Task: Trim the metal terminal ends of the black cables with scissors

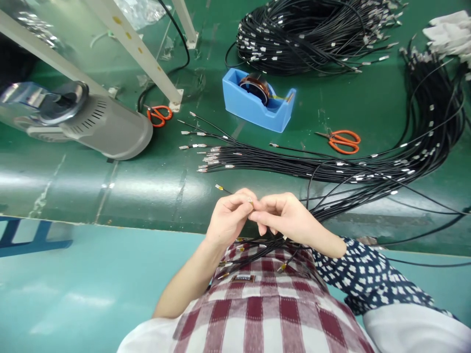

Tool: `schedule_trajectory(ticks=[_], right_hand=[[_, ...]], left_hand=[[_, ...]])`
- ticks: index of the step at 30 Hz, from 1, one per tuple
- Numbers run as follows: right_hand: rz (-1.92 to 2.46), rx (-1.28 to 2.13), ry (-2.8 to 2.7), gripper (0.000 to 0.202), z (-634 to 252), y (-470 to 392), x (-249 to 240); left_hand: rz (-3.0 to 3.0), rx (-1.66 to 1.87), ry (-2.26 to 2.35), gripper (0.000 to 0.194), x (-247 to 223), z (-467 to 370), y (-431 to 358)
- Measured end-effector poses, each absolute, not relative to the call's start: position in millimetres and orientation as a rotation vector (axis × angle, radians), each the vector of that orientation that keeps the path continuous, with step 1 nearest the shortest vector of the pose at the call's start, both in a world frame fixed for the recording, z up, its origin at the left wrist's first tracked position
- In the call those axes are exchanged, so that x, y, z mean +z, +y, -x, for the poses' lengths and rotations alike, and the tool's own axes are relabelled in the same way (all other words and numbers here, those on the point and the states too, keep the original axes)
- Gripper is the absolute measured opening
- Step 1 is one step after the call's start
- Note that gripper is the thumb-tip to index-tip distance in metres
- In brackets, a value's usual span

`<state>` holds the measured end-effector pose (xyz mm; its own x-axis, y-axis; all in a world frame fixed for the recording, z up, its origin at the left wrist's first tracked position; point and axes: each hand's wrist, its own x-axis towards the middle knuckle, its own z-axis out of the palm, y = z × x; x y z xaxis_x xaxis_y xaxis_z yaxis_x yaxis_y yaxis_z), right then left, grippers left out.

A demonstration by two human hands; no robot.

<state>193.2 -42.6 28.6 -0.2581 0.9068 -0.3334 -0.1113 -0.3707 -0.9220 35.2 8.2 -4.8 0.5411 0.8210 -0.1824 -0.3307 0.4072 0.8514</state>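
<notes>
The one view looks forward and down from the wearer's head, above the apron (272, 314) at bottom centre. It sees the bench (147, 191) at close range.

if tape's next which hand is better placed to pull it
Right, probably: the right hand is nearly in line with the tape end, while the left hand sits farther off and seems to pinch a connector.

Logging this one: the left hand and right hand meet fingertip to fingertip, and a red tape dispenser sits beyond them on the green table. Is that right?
One detail is wrong: the tape dispenser is blue, not red, as the head view shows. The left hand and right hand do meet, and it sits beyond them on the green table.
</notes>
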Motion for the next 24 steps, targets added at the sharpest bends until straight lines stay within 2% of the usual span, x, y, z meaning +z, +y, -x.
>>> schedule_trajectory(ticks=[7, 12, 17, 24], right_hand=[[1.253, 1.76, -1.024, 0.033, -193.9, -39.0, 23.3], [1.144, 1.836, -0.978, 0.029, -198.5, -38.7, 20.2], [1.032, 1.9, -0.879, 0.03, -200.0, -39.2, 15.2], [1.057, 1.907, -0.883, 0.032, -198.9, -39.7, 14.2]], left_hand=[[-0.973, 0.853, 0.785, 0.017, -8.0, -32.7, 9.7], [-0.849, 0.853, 0.785, 0.028, -7.7, -32.7, 8.6], [-0.817, 0.755, 0.759, 0.031, -6.7, -32.6, 9.4], [-0.848, 0.714, 0.685, 0.021, -1.0, -35.9, 9.8]])
